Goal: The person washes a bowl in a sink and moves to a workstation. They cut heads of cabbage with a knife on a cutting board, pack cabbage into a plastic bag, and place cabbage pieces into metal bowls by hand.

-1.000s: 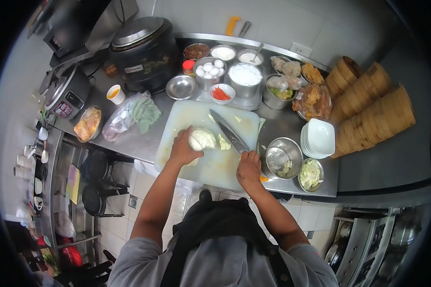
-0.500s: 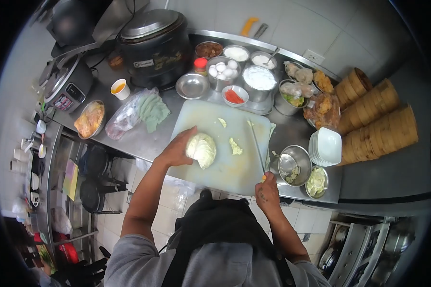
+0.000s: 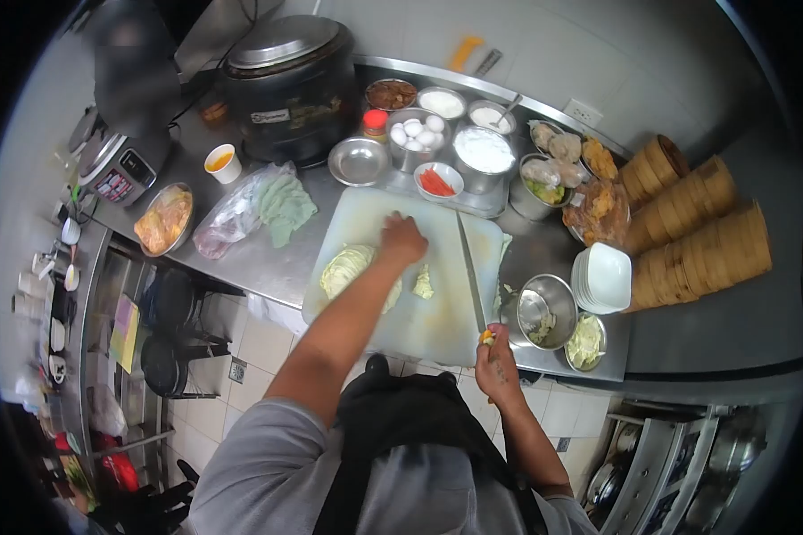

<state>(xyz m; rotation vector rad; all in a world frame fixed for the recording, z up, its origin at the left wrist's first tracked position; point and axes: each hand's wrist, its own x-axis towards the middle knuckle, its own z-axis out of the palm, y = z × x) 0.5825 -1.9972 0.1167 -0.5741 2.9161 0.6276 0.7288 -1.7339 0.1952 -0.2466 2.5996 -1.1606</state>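
Note:
On the pale cutting board [image 3: 451, 334] lies a cut head of cabbage [image 3: 346, 267], partly behind my left forearm. My left hand [image 3: 404, 239] is beyond it, low over the board, its fingers curled down and drawn together. Whatever is under those fingers is hidden. A small cabbage piece [image 3: 424, 283] rests to the right of the wrist. My right hand [image 3: 500, 364] is closed around the handle of a long knife [image 3: 470, 270] at the board's near right side. Its blade points away from me along the right part of the board.
Right of the board stand a steel bowl [image 3: 547, 311], a bowl of cut cabbage [image 3: 585, 342], stacked white dishes [image 3: 605, 278] and bamboo steamers [image 3: 696, 259]. Behind are eggs [image 3: 418, 134], a bowl of red strips [image 3: 437, 181] and a steel dish [image 3: 359, 161]. A plastic bag [image 3: 241, 214] lies left.
My left hand has let go of the cabbage and moved away from me and right, over where a small piece lay. The cabbage sits further left. The knife tip has shifted slightly left.

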